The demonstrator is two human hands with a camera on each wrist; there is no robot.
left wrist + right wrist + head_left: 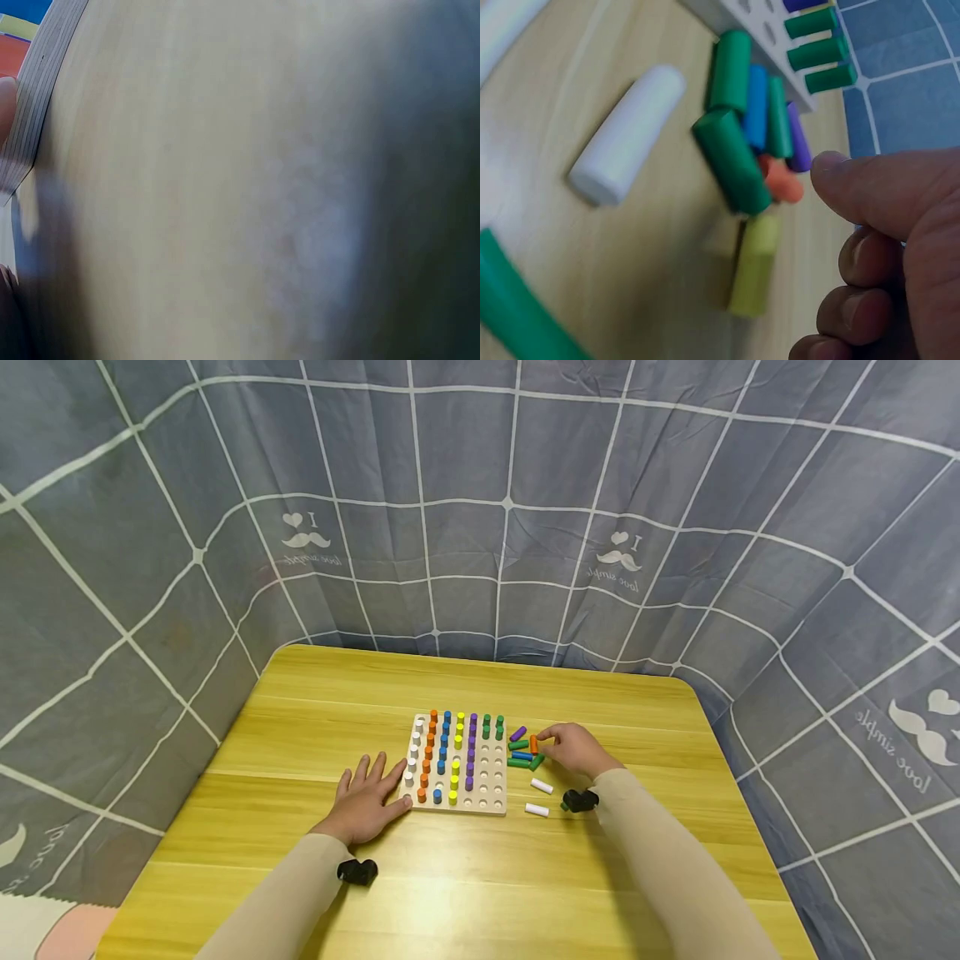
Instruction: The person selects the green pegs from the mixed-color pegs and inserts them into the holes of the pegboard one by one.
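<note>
A pale wooden pegboard (487, 793) carries rows of white, orange, blue, yellow, purple and green pegs. My left hand (365, 800) lies spread at its left edge, with thumb and fingertips by the rim. To the right of the board, my right hand (577, 749) reaches over loose pegs, its fingertips beside an orange peg (534, 744). In the right wrist view the thumb (855, 180) points toward that cluster, the other visible fingers are curled, and no peg shows between them. A yellow peg (754, 266) lies below the orange one.
Loose green (518, 746), blue (522, 757) and purple (518, 734) pegs lie against the board's right side. Two white pegs (542, 786) sit nearer on the wooden table (450, 893). A grey checked curtain (465, 543) surrounds the table.
</note>
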